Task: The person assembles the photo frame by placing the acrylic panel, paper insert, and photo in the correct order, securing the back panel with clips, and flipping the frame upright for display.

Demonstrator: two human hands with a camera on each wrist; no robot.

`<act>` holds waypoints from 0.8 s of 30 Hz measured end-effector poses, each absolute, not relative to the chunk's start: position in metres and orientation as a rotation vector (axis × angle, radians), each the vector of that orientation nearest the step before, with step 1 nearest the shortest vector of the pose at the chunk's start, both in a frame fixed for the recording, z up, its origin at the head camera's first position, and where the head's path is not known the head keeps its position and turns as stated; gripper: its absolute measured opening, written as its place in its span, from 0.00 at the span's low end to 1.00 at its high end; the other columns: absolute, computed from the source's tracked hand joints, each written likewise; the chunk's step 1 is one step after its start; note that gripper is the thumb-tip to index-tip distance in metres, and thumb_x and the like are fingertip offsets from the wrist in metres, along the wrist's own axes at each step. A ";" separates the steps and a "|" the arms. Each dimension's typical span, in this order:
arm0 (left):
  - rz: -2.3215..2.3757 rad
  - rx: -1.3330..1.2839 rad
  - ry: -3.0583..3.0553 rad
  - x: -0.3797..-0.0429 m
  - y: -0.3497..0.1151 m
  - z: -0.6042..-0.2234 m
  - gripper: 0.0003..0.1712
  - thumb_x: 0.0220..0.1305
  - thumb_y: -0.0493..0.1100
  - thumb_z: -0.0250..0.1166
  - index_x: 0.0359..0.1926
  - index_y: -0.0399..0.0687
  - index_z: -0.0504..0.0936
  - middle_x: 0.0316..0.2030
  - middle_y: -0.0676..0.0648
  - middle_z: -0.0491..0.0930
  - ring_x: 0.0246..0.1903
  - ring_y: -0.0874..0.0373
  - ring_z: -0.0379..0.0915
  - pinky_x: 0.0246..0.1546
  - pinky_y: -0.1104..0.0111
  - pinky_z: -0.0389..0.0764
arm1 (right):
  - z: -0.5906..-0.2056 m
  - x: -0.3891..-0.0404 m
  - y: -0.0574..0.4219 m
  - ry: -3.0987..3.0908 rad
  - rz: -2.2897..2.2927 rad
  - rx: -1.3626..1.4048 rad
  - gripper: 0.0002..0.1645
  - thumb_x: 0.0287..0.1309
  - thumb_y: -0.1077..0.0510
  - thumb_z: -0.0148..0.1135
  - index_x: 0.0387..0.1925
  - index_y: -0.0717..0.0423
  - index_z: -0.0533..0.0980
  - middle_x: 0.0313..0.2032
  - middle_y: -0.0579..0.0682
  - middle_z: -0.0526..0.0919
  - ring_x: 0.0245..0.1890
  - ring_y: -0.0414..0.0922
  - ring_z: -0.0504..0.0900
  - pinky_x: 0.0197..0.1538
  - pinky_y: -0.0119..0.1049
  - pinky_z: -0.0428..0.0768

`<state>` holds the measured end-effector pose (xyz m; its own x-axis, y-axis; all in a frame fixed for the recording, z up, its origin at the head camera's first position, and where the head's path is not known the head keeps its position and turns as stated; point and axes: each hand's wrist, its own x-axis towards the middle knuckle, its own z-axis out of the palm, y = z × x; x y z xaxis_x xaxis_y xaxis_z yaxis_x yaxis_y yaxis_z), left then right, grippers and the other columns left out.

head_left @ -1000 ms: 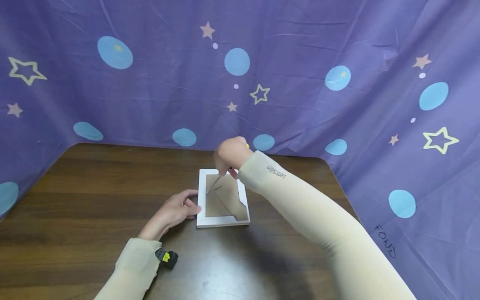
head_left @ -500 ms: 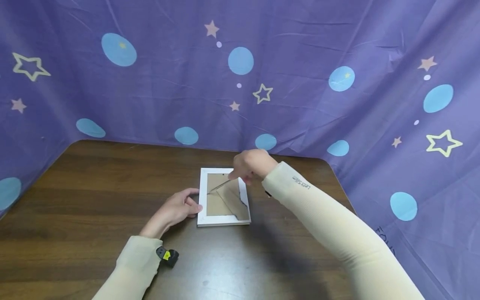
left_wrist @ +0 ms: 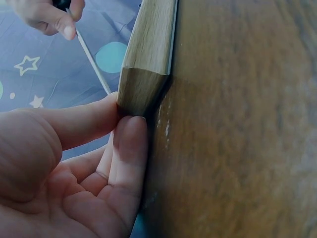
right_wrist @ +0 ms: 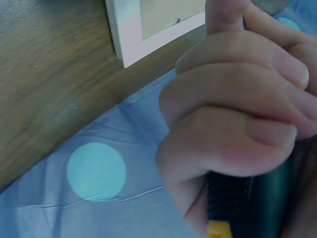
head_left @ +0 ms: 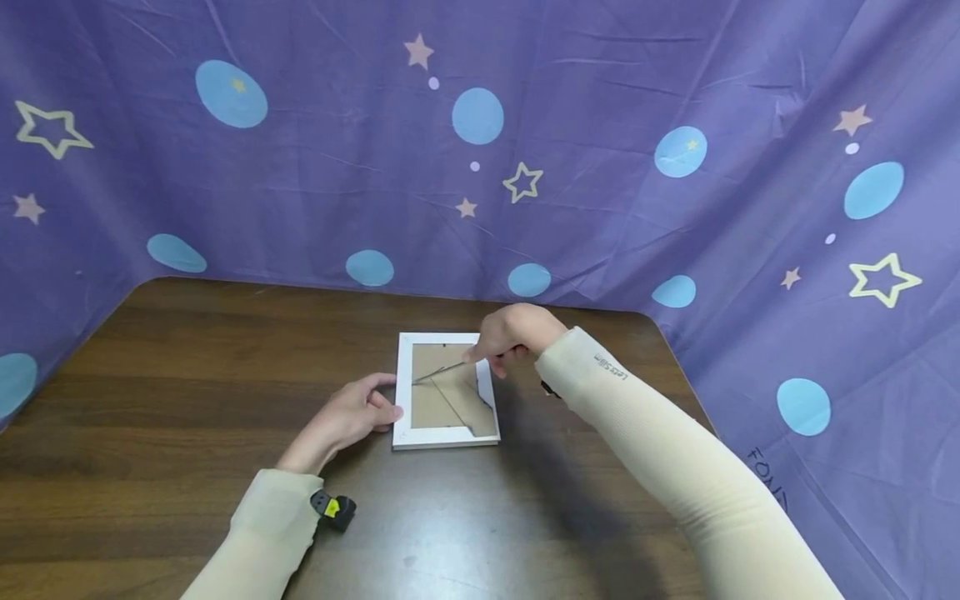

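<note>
A white picture frame (head_left: 431, 436) lies back side up on the table, its brown backing board (head_left: 431, 408) and a fold-out stand flap (head_left: 462, 392) showing. My left hand (head_left: 356, 412) grips the frame's left edge; in the left wrist view, thumb and fingers pinch its wooden side (left_wrist: 148, 44). Above the frame's upper right part, my right hand (head_left: 517, 333) holds a screwdriver (head_left: 444, 369) at a low slant. Its tip meets the inner left edge of the border. Curled fingers wrap its black and yellow handle (right_wrist: 247, 198) in the right wrist view.
The dark wooden table (head_left: 225, 383) surrounds the frame. A purple curtain (head_left: 600, 208) with stars and blue dots hangs behind and along the sides. A black strap device (head_left: 337, 511) sits on the left wrist.
My right hand has moved right and slightly down, so the screwdriver slants flatter across the backing board. The left hand and the frame stay in place.
</note>
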<state>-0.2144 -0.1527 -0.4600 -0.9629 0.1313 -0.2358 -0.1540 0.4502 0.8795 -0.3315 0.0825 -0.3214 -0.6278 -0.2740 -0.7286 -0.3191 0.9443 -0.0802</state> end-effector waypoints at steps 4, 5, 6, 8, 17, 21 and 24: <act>1.508 -0.014 2.441 -0.214 -0.153 -0.460 0.39 0.70 0.37 0.70 0.77 0.35 0.65 0.41 0.40 0.85 0.38 0.53 0.84 0.46 0.58 0.86 | -0.326 -0.334 0.090 2.239 0.031 -0.359 0.39 0.75 0.28 0.51 0.23 0.51 0.86 0.14 0.41 0.62 0.15 0.36 0.57 0.22 0.31 0.59; 1.505 -0.011 2.443 -0.215 -0.153 -0.461 0.39 0.70 0.37 0.70 0.77 0.35 0.65 0.41 0.40 0.85 0.38 0.53 0.84 0.46 0.58 0.86 | -0.328 -0.335 0.091 2.227 0.025 -0.352 0.38 0.75 0.28 0.51 0.24 0.50 0.86 0.14 0.41 0.62 0.15 0.36 0.57 0.22 0.32 0.60; 1.502 -0.008 2.445 -0.215 -0.153 -0.461 0.39 0.70 0.38 0.70 0.77 0.35 0.65 0.41 0.40 0.85 0.38 0.53 0.84 0.46 0.57 0.86 | -0.330 -0.336 0.093 2.217 0.022 -0.349 0.38 0.76 0.28 0.50 0.24 0.50 0.86 0.14 0.41 0.62 0.15 0.36 0.57 0.22 0.32 0.60; 1.496 -0.005 2.447 -0.215 -0.154 -0.461 0.39 0.71 0.38 0.70 0.77 0.35 0.65 0.41 0.41 0.85 0.38 0.53 0.84 0.47 0.57 0.86 | -0.333 -0.337 0.096 2.192 0.004 -0.332 0.38 0.76 0.28 0.50 0.25 0.50 0.86 0.15 0.41 0.62 0.15 0.36 0.57 0.22 0.32 0.60; 1.482 0.002 2.446 -0.216 -0.155 -0.460 0.39 0.71 0.39 0.69 0.78 0.36 0.64 0.42 0.41 0.85 0.39 0.53 0.85 0.48 0.56 0.85 | -0.348 -0.342 0.105 2.140 -0.056 -0.274 0.38 0.75 0.27 0.49 0.31 0.50 0.88 0.15 0.41 0.62 0.16 0.36 0.57 0.23 0.31 0.61; 1.462 -0.009 2.446 -0.216 -0.155 -0.460 0.39 0.72 0.40 0.69 0.78 0.38 0.65 0.42 0.41 0.85 0.39 0.52 0.84 0.49 0.56 0.84 | -0.355 -0.341 0.109 2.124 -0.106 -0.233 0.38 0.75 0.26 0.50 0.33 0.50 0.89 0.16 0.41 0.62 0.17 0.36 0.58 0.24 0.32 0.61; 1.448 -0.010 2.442 -0.217 -0.156 -0.460 0.39 0.72 0.40 0.69 0.78 0.38 0.65 0.43 0.41 0.85 0.40 0.52 0.84 0.51 0.55 0.83 | -0.360 -0.340 0.113 2.115 -0.142 -0.220 0.38 0.74 0.25 0.50 0.34 0.49 0.90 0.16 0.41 0.63 0.18 0.36 0.59 0.26 0.32 0.63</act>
<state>-0.2166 -0.1562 -0.4597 -0.9547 0.1457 -0.2595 -0.1578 0.4914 0.8565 -0.3403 0.1128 -0.3602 -0.5148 -0.2132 -0.8303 -0.1004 0.9769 -0.1886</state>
